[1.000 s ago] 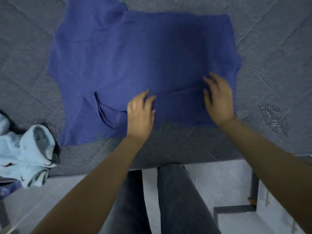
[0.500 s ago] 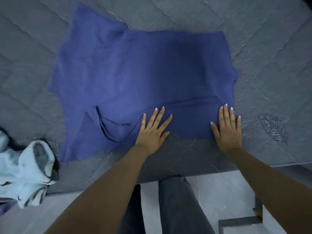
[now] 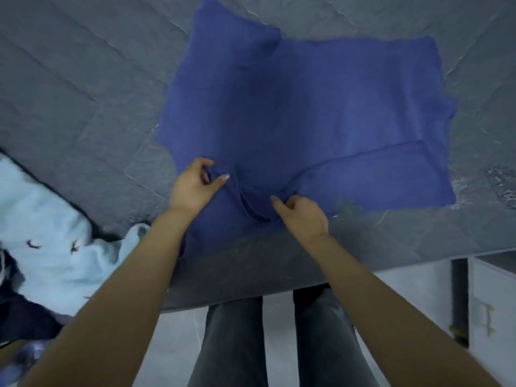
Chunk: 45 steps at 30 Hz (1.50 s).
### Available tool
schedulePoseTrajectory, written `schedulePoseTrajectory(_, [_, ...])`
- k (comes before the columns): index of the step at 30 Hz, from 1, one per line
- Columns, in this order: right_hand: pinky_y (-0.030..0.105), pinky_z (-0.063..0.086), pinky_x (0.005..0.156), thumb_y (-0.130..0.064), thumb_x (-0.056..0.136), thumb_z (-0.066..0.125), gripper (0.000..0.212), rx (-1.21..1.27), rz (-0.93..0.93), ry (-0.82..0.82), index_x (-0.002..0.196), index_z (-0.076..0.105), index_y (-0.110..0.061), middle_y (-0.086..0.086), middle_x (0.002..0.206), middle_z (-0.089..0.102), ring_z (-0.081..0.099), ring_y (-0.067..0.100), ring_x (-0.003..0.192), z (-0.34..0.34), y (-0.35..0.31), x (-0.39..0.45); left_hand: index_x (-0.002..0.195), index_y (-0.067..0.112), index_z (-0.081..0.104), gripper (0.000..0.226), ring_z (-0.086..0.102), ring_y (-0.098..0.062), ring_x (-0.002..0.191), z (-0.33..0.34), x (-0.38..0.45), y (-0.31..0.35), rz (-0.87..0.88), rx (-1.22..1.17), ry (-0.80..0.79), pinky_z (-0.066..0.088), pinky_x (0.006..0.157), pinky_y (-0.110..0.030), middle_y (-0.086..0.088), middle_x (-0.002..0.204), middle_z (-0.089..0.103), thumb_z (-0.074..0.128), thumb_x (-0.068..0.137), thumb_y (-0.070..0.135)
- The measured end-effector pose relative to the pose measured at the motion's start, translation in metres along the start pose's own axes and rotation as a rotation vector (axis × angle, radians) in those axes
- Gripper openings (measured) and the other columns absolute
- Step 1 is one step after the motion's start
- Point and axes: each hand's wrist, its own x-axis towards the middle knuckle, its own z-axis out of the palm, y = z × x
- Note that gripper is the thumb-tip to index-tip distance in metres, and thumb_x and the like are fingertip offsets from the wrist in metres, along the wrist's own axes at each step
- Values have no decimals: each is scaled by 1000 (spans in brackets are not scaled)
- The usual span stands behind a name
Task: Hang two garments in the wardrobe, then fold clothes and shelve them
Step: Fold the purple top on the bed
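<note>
Grey mattress (image 3: pixel 83 88) is being used for folding: blue shirt (image 3: pixel 321 107) is being pinched at its neckline by left hand (image 3: pixel 195 188) and right hand (image 3: pixel 303 216), probably for straightening.

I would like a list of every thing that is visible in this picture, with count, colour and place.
blue garment: one, dark blue, spread flat on the mattress, centre and right
mattress: one, grey, quilted, under the garment, fills the upper part
light blue garment: one, pale blue with small dark marks, bunched at the left edge
dark cloth: one, navy, lower left, partly hidden
floor: light grey, below the mattress edge
legs: two, dark grey trousers, bottom centre
left hand: one, pinches the blue garment near its neck opening
right hand: one, grips the same fold, near edge
</note>
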Motion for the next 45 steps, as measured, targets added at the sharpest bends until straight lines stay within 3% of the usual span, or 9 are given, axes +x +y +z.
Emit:
schedulePoseTrajectory(6, [33, 50, 60, -24, 92, 64, 35, 607, 215, 68, 64, 47, -13, 5, 64, 52, 53, 17, 62, 30, -3, -1, 81, 24, 59, 14, 53, -13, 52, -12, 10, -2, 159, -60, -235, 46, 55, -30, 7, 53, 55, 73, 85, 27])
schedulePoseTrajectory(10, [19, 47, 49, -17, 94, 63, 18, 837, 250, 27, 78, 59, -10, 0, 67, 58, 53, 4, 51, 30, 3, -9, 84, 31, 66, 18, 68, -20, 64, -30, -19, -21, 152, -348, -370, 58, 63, -35, 5, 70, 73, 72, 87, 15])
schedulePoseTrajectory(15, [19, 51, 51, -19, 95, 62, 17, 894, 194, -11, 84, 60, -5, 2, 66, 70, 64, 8, 49, 23, 11, -21, 80, 43, 69, 35, 66, 5, 75, -29, -61, -65, 270, -112, -354, 53, 76, -26, 27, 84, 69, 74, 83, 9])
schedulePoseTrajectory(18, [16, 49, 46, -11, 91, 66, 13, 881, 206, 59, 88, 56, -3, 5, 63, 68, 61, 10, 45, 22, 13, -19, 86, 13, 75, 14, 66, -19, 94, -19, -76, -79, 456, 159, -262, 53, 80, -32, 7, 105, 70, 77, 77, 2])
schedulePoseTrajectory(21, [14, 49, 49, 3, 86, 68, 22, 792, 206, 98, 97, 51, -3, 7, 77, 55, 56, 14, 62, 19, 21, -12, 93, 5, 75, 21, 64, -38, 96, -8, -88, -81, 515, 374, -178, 54, 79, -47, -13, 113, 67, 69, 74, -1])
schedulePoseTrajectory(24, [23, 49, 64, 1, 83, 71, 26, 564, 95, 48, 100, 54, -7, 1, 73, 54, 53, 15, 68, 14, 29, -4, 94, 6, 73, 31, 61, -38, 90, -3, -100, -66, 380, 384, -52, 52, 77, -47, -13, 107, 66, 54, 69, 7])
schedulePoseTrajectory(28, [27, 45, 76, -15, 83, 74, 18, 153, -98, 89, 98, 66, -9, 5, 88, 65, 58, 16, 76, -11, 34, 6, 92, 5, 69, 19, 58, -38, 83, 1, -93, -32, 276, 358, 81, 49, 72, -44, -14, 93, 60, 64, 74, 1])
schedulePoseTrajectory(36, [22, 47, 84, -7, 90, 63, 11, 262, -186, 115, 100, 66, -11, 4, 101, 67, 59, 14, 89, -132, 39, 76, 117, 6, 63, 30, 54, -34, 110, 25, -7, 90, 348, 282, -17, 45, 91, -45, -16, 118, 57, 54, 89, 6])
schedulePoseTrajectory(45, [34, 39, 97, 9, 84, 50, 29, -102, -449, 341, 105, 68, 1, 22, 114, 61, 54, 37, 109, -254, 29, 195, 127, 4, 57, 34, 49, -34, 121, 54, 131, 207, 475, 255, 2, 36, 104, -38, -16, 129, 55, 53, 94, 9])
